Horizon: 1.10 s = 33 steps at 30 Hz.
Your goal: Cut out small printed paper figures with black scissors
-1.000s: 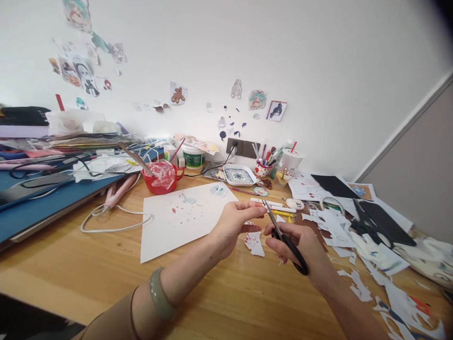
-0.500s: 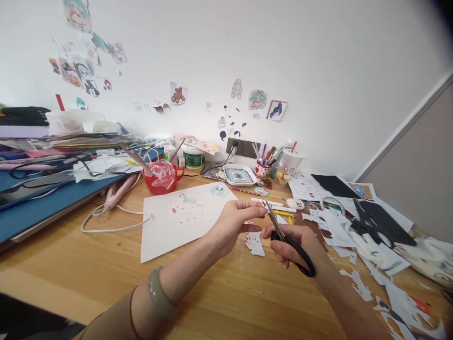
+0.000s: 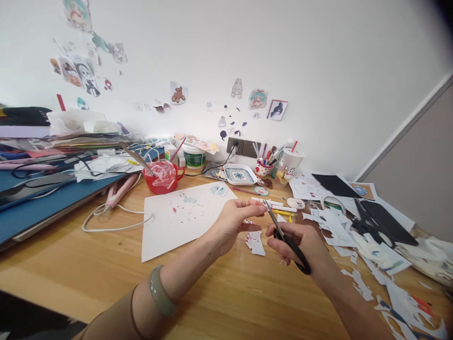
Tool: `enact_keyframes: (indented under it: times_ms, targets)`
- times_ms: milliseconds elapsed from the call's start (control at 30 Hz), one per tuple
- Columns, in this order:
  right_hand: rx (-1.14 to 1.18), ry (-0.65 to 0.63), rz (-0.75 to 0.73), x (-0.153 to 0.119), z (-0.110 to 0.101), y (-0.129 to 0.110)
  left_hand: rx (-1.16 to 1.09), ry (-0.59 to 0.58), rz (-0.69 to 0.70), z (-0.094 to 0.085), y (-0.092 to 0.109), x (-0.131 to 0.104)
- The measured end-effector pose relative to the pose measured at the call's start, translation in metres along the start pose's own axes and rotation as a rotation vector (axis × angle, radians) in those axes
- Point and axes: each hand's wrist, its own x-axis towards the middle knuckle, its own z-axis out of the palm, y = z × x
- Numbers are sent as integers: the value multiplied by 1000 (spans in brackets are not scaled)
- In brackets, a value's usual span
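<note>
The right hand [image 3: 297, 243] is clamped on black-handled scissors [image 3: 288, 238], whose blade tips meet the fingertips of the left hand [image 3: 237, 224]; whether those pinched fingers grip a tiny scrap, I cannot tell. Relative to the scissors, a white sheet with small cutouts [image 3: 177, 217] lies to the left, a red-printed paper scrap [image 3: 255, 241] just beside them, and the square patterned dish [image 3: 240, 174] beyond.

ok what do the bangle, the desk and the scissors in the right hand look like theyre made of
Bangle: polished grey-green stone, perhaps jade, given its glossy highlight; glass or resin is possible.
Desk: light brown wood or wood-look laminate, with visible grain and a soft sheen.
Scissors in the right hand: grey metallic blades; smooth black handles, probably plastic.
</note>
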Motion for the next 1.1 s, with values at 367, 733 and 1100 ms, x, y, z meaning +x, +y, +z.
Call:
enact_keyframes:
  times_ms: [367,733,1100]
  targets:
    - [9,14,-48,1,2,14,0,-3,-25,0,-3,1]
    - [13,10,-37,1,2,11,-7,-6,-24,0,-3,1]
    - [-5,17,-34,0,2,9,-17,4,-22,-1,-3,1]
